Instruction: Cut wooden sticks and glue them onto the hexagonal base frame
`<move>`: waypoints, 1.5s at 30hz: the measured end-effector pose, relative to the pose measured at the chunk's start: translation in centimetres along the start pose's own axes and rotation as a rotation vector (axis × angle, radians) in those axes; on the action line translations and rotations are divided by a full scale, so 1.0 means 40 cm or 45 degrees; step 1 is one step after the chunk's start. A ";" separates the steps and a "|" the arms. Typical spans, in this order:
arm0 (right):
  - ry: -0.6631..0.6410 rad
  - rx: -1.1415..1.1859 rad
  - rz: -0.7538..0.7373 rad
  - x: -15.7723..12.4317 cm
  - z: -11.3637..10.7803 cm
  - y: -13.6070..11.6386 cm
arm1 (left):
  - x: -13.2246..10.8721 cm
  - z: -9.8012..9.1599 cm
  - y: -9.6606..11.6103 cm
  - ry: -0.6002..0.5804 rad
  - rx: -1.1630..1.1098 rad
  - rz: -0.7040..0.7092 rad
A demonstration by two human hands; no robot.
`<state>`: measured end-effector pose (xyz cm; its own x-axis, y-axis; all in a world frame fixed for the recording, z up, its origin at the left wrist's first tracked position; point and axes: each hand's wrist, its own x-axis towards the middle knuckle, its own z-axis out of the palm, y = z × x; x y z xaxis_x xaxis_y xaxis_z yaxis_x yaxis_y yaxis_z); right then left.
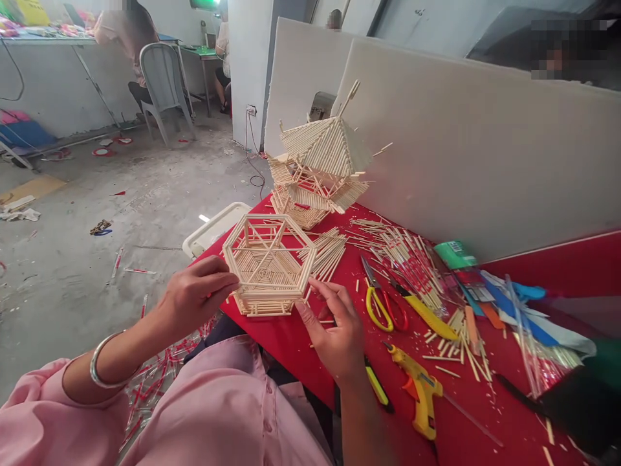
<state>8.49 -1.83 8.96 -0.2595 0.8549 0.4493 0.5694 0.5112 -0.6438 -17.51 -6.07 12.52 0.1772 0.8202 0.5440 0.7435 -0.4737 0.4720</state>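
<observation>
A six-sided model made of thin wooden sticks (pixel 272 294) stands near the front left edge of the red table, with crossed sticks over its open top and a woven-looking stick floor. At its left front corner, my left hand (pixel 198 292) pinches the upper rim with fingers pressed together. Across from it, my right hand (pixel 337 323) has thumb and index finger around the right front corner, the other fingers loosely bent. Just behind stands a taller stick pagoda (pixel 320 152) with a pointed roof. Loose sticks (pixel 330 254) lie between the model and the tools.
Right of my right hand lie pliers (pixel 376 298), a yellow-handled cutter (pixel 429 316) and a yellow glue gun (pixel 417 388). More sticks and packets (pixel 407 259) are spread behind them. White boards (pixel 466 142) wall off the table's back. People sit at far tables.
</observation>
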 end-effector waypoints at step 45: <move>-0.208 -0.967 0.402 -0.342 -0.074 0.110 | 0.088 -0.068 0.020 -0.371 -0.037 -0.232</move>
<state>16.83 -11.53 1.82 -0.0764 0.9798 0.1849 0.9897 0.0971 -0.1056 -18.06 -4.43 16.71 0.2232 0.9472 0.2302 0.7617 -0.3169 0.5651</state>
